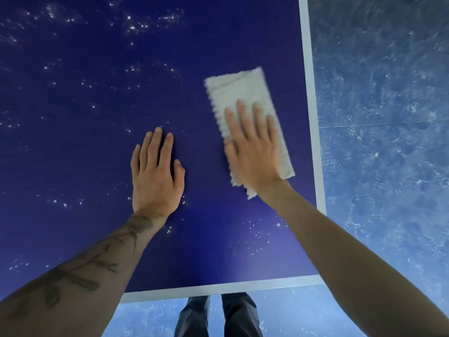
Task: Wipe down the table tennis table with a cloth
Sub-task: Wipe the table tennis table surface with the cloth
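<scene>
The dark blue table tennis table [85, 142] fills most of the view, with white lines along its right and near edges. Small white specks are scattered over its surface. A folded white cloth [239, 90] lies flat near the right edge line. My right hand [252, 147] presses flat on the cloth's near half, fingers spread and pointing away. My left hand [155, 171] rests flat on the bare table to the left of the cloth, palm down, holding nothing.
A mottled blue floor [384, 117] lies beyond the table's right edge and under its near edge. My legs in dark trousers [216, 314] stand just below the near edge line [218, 287].
</scene>
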